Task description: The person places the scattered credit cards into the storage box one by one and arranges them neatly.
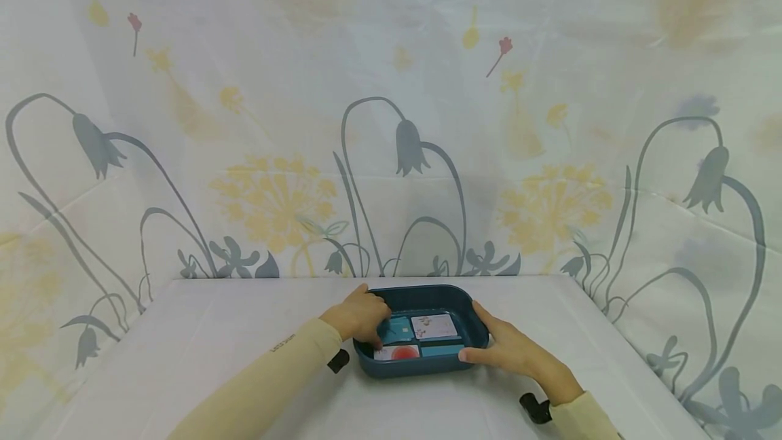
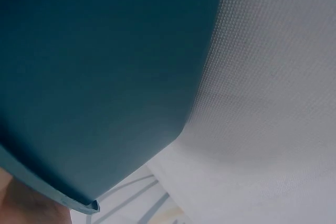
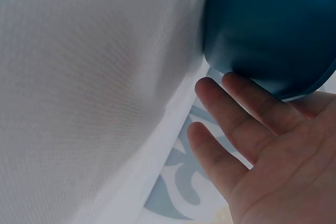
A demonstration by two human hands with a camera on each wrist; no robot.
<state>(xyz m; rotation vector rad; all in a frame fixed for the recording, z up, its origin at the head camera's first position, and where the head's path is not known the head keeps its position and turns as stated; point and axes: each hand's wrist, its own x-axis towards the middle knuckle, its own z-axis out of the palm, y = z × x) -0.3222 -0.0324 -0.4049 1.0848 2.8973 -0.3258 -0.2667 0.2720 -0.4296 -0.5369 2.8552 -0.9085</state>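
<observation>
A dark teal tray [image 1: 421, 367] with rounded corners stands on the white table, and flat cards lie inside it. My left hand [image 1: 360, 318] reaches over its left rim, thumb and bent fingers beside a teal card [image 1: 400, 331] with a small chip-like square; I cannot tell whether they pinch it. To the right of that lies a white patterned card [image 1: 434, 326]. In front are a white card with a red circle [image 1: 400, 352] and a blue card [image 1: 442, 350]. At the tray's right end, my right hand [image 1: 516, 348] rests its thumb on the front rim; several fingers stretch straight beside the outer wall [image 3: 268, 30].
White cloth covers the table [image 1: 244, 311] around the tray. A flowered curtain [image 1: 391, 121] hangs behind the table's back edge and down both sides. Dark wrist straps [image 1: 536, 407] show below the hands.
</observation>
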